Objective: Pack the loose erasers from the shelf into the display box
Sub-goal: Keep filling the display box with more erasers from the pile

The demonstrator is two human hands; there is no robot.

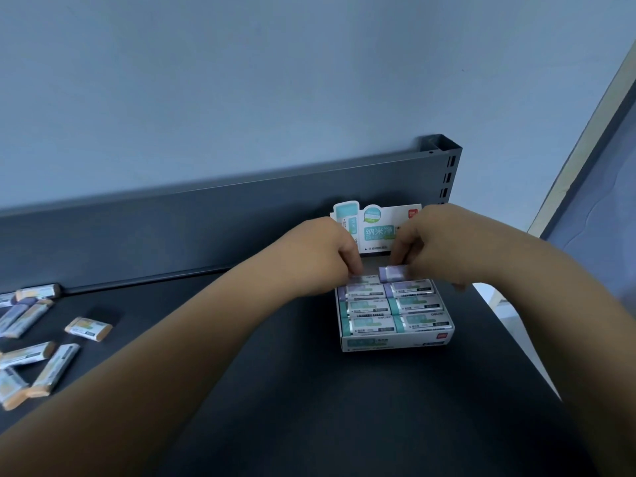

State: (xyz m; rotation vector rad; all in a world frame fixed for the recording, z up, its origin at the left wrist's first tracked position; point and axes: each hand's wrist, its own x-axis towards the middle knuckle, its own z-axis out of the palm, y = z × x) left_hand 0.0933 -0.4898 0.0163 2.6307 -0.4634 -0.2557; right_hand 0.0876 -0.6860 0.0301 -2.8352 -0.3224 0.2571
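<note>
Erasers [367, 306] look light, stiff, slick-wrapped; right hand [437, 242] pinches purple eraser [392, 273] endwise over the box [395, 343] back row, left hand [327, 256] pinches its neighbour [362, 279].

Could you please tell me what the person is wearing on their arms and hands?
Nothing shows: the left forearm and right forearm are bare, with no sleeves in view. The left hand and right hand have no gloves, rings or watch visible.

Open shelf [309, 390] runs between my forearms right up to the display box [392, 343] front. Behind the box, its upright card [377, 226] and the shelf's back panel [206, 218] block the way — leftward, loose erasers [88, 328] clutter the surface, well apart from the box.
</note>
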